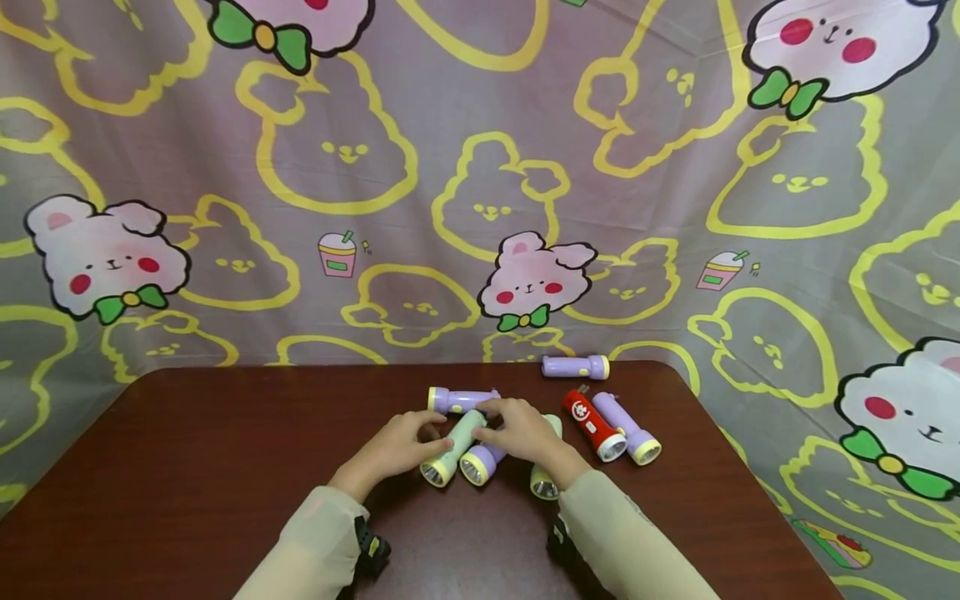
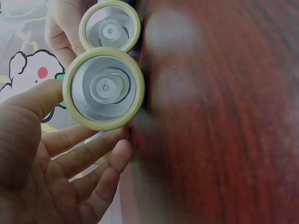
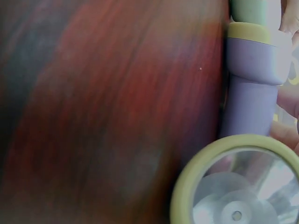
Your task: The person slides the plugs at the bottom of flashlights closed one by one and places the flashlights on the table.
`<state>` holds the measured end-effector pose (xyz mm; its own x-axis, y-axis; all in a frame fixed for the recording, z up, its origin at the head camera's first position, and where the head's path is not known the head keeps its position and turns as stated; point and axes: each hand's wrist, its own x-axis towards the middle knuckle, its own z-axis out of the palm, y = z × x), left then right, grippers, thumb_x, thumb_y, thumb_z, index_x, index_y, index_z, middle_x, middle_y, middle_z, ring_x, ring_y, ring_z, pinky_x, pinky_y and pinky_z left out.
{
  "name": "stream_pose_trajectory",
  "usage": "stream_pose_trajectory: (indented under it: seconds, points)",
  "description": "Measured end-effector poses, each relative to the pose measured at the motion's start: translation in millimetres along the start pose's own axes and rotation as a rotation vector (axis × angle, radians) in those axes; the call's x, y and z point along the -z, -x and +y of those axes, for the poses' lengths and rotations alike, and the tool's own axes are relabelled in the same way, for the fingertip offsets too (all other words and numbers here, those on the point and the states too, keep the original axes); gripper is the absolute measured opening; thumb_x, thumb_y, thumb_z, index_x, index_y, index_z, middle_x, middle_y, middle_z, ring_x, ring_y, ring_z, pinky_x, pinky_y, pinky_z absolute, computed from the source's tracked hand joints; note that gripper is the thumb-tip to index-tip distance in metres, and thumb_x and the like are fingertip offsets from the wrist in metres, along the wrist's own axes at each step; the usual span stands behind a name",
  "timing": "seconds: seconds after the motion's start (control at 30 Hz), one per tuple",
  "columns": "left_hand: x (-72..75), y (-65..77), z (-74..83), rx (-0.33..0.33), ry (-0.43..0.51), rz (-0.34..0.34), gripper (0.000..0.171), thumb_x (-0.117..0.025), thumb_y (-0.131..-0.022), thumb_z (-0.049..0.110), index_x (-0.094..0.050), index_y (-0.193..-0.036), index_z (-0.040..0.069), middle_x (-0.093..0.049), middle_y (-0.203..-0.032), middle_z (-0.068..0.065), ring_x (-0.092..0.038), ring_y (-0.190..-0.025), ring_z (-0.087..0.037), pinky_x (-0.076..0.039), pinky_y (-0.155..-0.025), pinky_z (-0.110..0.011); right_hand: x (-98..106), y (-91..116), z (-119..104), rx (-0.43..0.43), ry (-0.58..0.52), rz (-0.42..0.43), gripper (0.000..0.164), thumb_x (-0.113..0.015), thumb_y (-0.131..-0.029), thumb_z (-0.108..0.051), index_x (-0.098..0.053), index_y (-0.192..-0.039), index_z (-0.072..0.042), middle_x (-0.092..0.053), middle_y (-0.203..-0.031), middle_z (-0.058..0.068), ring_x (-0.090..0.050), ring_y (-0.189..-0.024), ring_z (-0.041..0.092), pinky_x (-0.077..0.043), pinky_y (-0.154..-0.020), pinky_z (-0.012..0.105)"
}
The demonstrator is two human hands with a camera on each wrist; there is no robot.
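A light green flashlight [image 1: 459, 439] with a yellow rim lies aslant on the table, lens toward me. My left hand [image 1: 397, 446] grips it from the left; in the left wrist view, the thumb and bent fingers sit around its lens end [image 2: 105, 88]. At its tail, my right hand [image 1: 521, 431] pinches with thumb and forefinger. A purple flashlight [image 1: 480, 464] lies close beside it, partly under the right hand. Behind both, another purple flashlight [image 1: 457, 402] lies crosswise. A second light green flashlight [image 1: 545, 483] is partly hidden by my right wrist.
To the right lie a red flashlight [image 1: 596, 425] and a purple flashlight [image 1: 628, 429], side by side. One more purple flashlight [image 1: 573, 367] rests at the table's back edge. A patterned cloth [image 1: 420, 242] hangs behind the dark brown table [image 1: 225, 467].
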<state>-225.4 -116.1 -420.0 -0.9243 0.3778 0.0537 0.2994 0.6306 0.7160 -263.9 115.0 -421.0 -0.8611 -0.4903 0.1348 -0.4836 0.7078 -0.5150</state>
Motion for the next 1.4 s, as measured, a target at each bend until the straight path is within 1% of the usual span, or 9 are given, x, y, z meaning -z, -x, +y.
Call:
stream_pose_trajectory:
  seconds: [0.13, 0.27, 0.43, 0.63, 0.87, 1.07, 1.17, 1.27, 1.4]
  points:
    - [-1.5, -4.0, -3.0, -0.014, 0.034, -0.016, 0.051, -0.069, -0.092, 0.03, -0.06, -0.13, -0.003, -0.074, -0.101, -0.011, -0.068, -0.091, -0.019, -0.055, -0.08, -0.039, -2, -2, 4, 0.001, -0.024, 0.011, 0.041, -0.074, -0.088, -0.028, -0.069, -0.124, -0.01, -0.074, -0.108, 0.011, -0.069, -0.101, 0.025, -0.055, -0.087, 0.044]
    - [-5.5, -7.6, -2.9, -0.035, 0.072, -0.031, 0.049, -0.071, -0.091, 0.027, -0.062, -0.128, -0.004, -0.073, -0.103, -0.013, -0.069, -0.095, -0.022, -0.055, -0.082, -0.039, -4, -3, 6, 0.014, -0.066, 0.02, 0.037, -0.075, -0.087, -0.024, -0.07, -0.12, -0.009, -0.075, -0.107, 0.01, -0.07, -0.101, 0.024, -0.055, -0.087, 0.043]
    - [-9.6, -10.3, 2.3, -0.034, 0.062, -0.023, 0.047, -0.073, -0.09, 0.023, -0.063, -0.126, -0.005, -0.073, -0.106, -0.014, -0.068, -0.097, -0.023, -0.055, -0.082, -0.038, -6, -4, 7, 0.009, -0.105, 0.026, 0.036, -0.077, -0.086, -0.022, -0.071, -0.119, -0.008, -0.074, -0.106, 0.01, -0.069, -0.099, 0.023, -0.055, -0.086, 0.04]
    - [-12.3, -11.5, 4.3, -0.028, 0.053, 0.023, 0.044, -0.075, -0.087, 0.019, -0.065, -0.122, -0.006, -0.074, -0.101, -0.014, -0.069, -0.093, -0.023, -0.054, -0.08, -0.036, -8, -5, 7, 0.014, -0.136, 0.057, 0.035, -0.078, -0.086, -0.02, -0.071, -0.117, -0.007, -0.074, -0.106, 0.01, -0.069, -0.099, 0.024, -0.055, -0.085, 0.04]
    - [-13.8, -11.4, 3.8, 0.004, 0.088, 0.055, 0.045, -0.077, -0.085, 0.015, -0.064, -0.123, -0.006, -0.073, -0.098, -0.014, -0.067, -0.09, -0.021, -0.053, -0.076, -0.033, -8, -5, 4, 0.024, -0.177, 0.085, 0.033, -0.078, -0.086, -0.017, -0.071, -0.116, -0.006, -0.074, -0.105, 0.01, -0.069, -0.098, 0.023, -0.054, -0.084, 0.037]
    - [-10.9, -11.5, 9.4, 0.019, 0.093, 0.091, 0.047, -0.078, -0.084, 0.014, -0.064, -0.125, -0.003, -0.073, -0.097, -0.012, -0.066, -0.086, -0.019, -0.052, -0.073, -0.031, -4, -8, 0, 0.043, -0.204, 0.144, 0.032, -0.078, -0.085, -0.014, -0.072, -0.115, -0.005, -0.075, -0.098, 0.012, -0.069, -0.102, 0.03, -0.054, -0.089, 0.043]
    - [-8.4, -9.0, 11.8, 0.036, 0.095, 0.114, 0.048, -0.079, -0.083, 0.014, -0.064, -0.126, 0.0, -0.072, -0.095, -0.011, -0.065, -0.082, -0.016, -0.052, -0.07, -0.029, -2, -9, -4, 0.054, -0.215, 0.158, 0.032, -0.078, -0.085, -0.014, -0.071, -0.115, -0.005, -0.074, -0.103, 0.013, -0.07, -0.104, 0.03, -0.055, -0.091, 0.044]
    - [-6.1, -4.3, 13.8, 0.045, 0.103, 0.149, 0.047, -0.08, -0.082, 0.014, -0.064, -0.125, 0.002, -0.072, -0.093, -0.009, -0.063, -0.078, -0.015, -0.051, -0.067, -0.028, -1, -8, -10, 0.063, -0.248, 0.17, 0.032, -0.077, -0.085, -0.013, -0.071, -0.116, -0.005, -0.073, -0.108, 0.014, -0.07, -0.102, 0.031, -0.055, -0.09, 0.047]
    - [-4.0, 4.4, 17.5, 0.053, 0.128, 0.173, 0.048, -0.08, -0.082, 0.012, -0.064, -0.127, 0.003, -0.07, -0.092, -0.008, -0.062, -0.075, -0.015, -0.051, -0.065, -0.027, -1, -4, -18, 0.074, -0.266, 0.191, 0.032, -0.077, -0.085, -0.013, -0.071, -0.116, -0.007, -0.071, -0.105, 0.013, -0.068, -0.102, 0.033, -0.054, -0.09, 0.051]
